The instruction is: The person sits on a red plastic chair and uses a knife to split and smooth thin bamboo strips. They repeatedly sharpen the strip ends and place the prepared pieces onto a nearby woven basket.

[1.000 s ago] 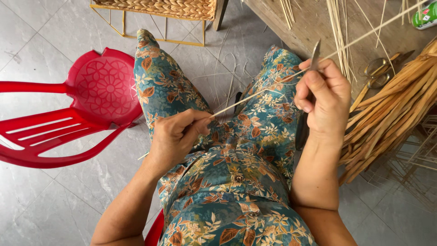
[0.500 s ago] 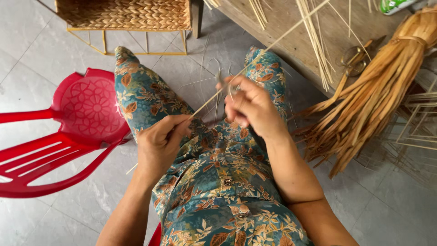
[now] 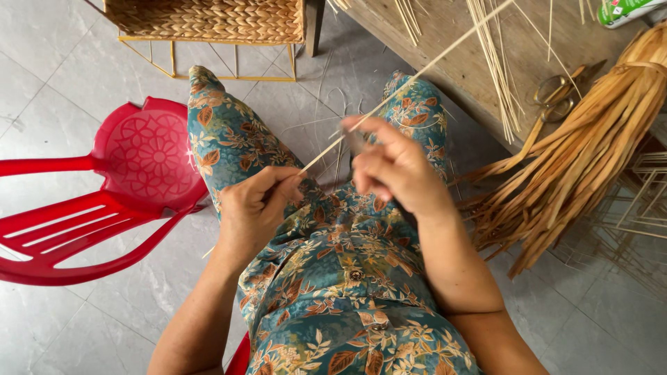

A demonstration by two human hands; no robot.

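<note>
1. The left hand [image 3: 251, 208] is closed in a pinch, thumb and fingers gripping the lower part of a thin pale reed strip [image 3: 410, 80] above the lap.
2. The right hand [image 3: 392, 167] is curled around the same strip further up; it is blurred, so the exact finger grip cannot be told.
3. The strip runs diagonally from the left hand up and right, across the wooden tabletop [image 3: 458, 42].
4. A bundle of tan straw [image 3: 583, 153] leans beside the right knee; scissors [image 3: 559, 94] lie on the tabletop.
5. A red plastic chair [image 3: 104, 201] stands at the left; a woven basket [image 3: 208, 17] sits ahead.
</note>
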